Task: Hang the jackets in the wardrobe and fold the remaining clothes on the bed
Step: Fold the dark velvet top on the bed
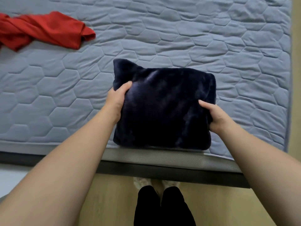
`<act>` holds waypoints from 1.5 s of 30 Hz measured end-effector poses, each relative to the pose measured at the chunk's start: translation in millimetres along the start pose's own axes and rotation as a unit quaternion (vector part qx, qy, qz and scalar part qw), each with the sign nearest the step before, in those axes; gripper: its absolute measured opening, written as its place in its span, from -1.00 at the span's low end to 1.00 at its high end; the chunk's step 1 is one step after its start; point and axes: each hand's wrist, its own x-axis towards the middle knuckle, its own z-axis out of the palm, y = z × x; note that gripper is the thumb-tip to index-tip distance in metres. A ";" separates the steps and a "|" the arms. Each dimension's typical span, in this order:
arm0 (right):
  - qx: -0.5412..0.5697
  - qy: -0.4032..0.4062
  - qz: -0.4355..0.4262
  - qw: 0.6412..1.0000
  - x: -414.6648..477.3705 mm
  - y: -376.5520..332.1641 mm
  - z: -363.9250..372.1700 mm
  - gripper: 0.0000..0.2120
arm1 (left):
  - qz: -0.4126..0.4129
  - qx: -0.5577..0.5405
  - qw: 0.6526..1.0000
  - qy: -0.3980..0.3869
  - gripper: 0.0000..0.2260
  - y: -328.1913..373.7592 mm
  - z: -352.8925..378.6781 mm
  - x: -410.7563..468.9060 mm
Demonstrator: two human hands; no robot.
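Observation:
A dark navy fleece garment (162, 108), folded into a thick square bundle, sits at the near edge of the bed (195, 38). My left hand (117, 101) grips its left side, thumb on top and fingers hidden underneath. My right hand (215, 118) grips its right side the same way. A crumpled red garment (44, 31) lies unfolded at the far left of the bed, away from both hands.
The blue quilted mattress cover stretches across the view, with its right edge (288, 79) beside a pale wall or floor strip. The bed's grey frame edge (162, 167) runs in front of my legs, which stand on a wooden floor (110, 201).

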 end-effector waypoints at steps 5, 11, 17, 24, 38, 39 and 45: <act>0.010 0.079 -0.095 0.992 14.6 14.0 5.4 -0.72 | 0.035 0.052 0.997 0.051 -0.76 -22.5 -1.2 17.6; -0.168 0.241 -0.204 0.934 17.4 12.0 21.8 -0.56 | 0.072 0.070 0.987 0.124 -0.72 -23.7 5.6 30.6; -0.489 0.264 -0.454 0.697 -29.2 -0.2 53.6 -0.36 | 0.396 0.359 0.836 0.125 -0.38 -14.5 -1.4 -23.8; -0.725 0.141 -0.409 0.536 29.9 23.6 89.4 -0.38 | 0.371 0.684 0.627 0.017 -0.38 -53.7 22.8 9.0; -0.730 0.128 -0.388 0.548 67.2 9.0 64.6 -0.36 | 0.365 0.527 0.762 0.087 -0.29 -55.7 21.0 48.3; -0.729 0.107 -0.393 0.551 63.2 -5.6 61.6 -0.35 | 0.353 0.456 0.810 0.103 -0.28 -44.2 16.9 48.0; -0.728 0.062 -0.240 0.639 46.0 -94.3 47.4 -0.23 | 0.094 0.153 0.983 -0.042 -0.74 21.5 8.5 47.6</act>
